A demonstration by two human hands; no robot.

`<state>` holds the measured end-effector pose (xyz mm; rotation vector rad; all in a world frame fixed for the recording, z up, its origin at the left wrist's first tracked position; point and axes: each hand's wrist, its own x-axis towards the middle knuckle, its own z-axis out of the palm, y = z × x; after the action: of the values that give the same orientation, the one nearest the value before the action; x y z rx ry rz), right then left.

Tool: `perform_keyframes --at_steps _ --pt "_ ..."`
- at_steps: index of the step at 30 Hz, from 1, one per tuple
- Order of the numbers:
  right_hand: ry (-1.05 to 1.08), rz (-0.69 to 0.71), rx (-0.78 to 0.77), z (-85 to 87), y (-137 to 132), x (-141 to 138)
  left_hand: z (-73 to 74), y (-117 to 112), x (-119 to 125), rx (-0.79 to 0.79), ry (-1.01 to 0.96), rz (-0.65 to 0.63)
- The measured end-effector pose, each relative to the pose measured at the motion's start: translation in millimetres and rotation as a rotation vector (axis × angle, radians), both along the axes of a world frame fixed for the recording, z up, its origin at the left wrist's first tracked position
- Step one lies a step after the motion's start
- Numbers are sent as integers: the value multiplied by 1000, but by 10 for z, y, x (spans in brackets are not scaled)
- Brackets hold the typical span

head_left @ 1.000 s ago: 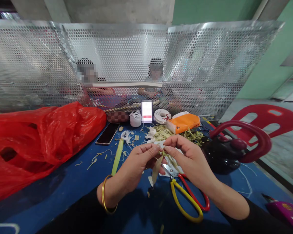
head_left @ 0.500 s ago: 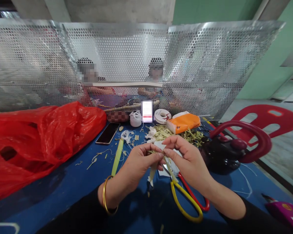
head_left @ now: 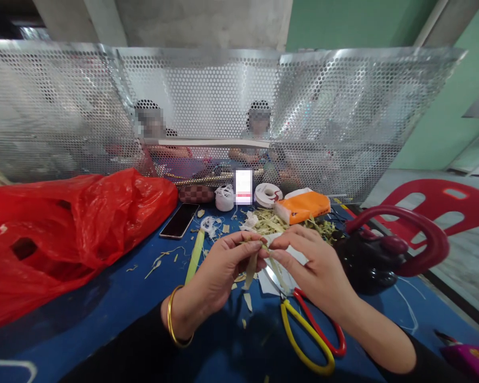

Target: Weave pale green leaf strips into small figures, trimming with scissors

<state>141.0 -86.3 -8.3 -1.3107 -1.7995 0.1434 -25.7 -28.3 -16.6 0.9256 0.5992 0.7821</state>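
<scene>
Pale green leaf strips (head_left: 251, 268) hang from between my hands above the blue table. My left hand (head_left: 223, 271) is closed, its thumb and fingers pinching the strips near their upper end. On the right, my right hand (head_left: 309, 266) pinches the same strips between thumb and fingertips, close to the left fingertips. Just below lie scissors (head_left: 307, 330) with one yellow and one red handle, their blades over a white sheet (head_left: 267, 284). A flat green leaf strip (head_left: 195, 255) rests beside my left wrist. The exact fold of the strips is hidden by my fingers.
A red plastic bag (head_left: 80, 229) covers the left side, beside a phone (head_left: 179, 221). Behind stand a string ball (head_left: 224, 199), a ribbon spool (head_left: 268, 195) and an orange packet (head_left: 305, 206). A dark kettle (head_left: 367, 260) stands right. Two people sit behind a perforated metal screen (head_left: 207, 90).
My right hand's fingers have shifted slightly downward and lie flatter against the strips. The whole view has moved a little; both hands keep hold of the strips.
</scene>
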Motion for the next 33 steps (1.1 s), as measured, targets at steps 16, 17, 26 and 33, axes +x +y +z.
perform_keyframes --at_steps 16,17,26,33 --pt "79 107 -211 -28 10 -51 -18 -2 -3 -29 33 65" --pt "75 96 -208 -24 13 -45 -17 1 -2 -43 34 69" --pt "291 12 -249 -71 68 -43 -19 -11 -31 29 72 -65" --pt "491 253 -488 -95 105 -62 23 6 -31 139 242 -115"
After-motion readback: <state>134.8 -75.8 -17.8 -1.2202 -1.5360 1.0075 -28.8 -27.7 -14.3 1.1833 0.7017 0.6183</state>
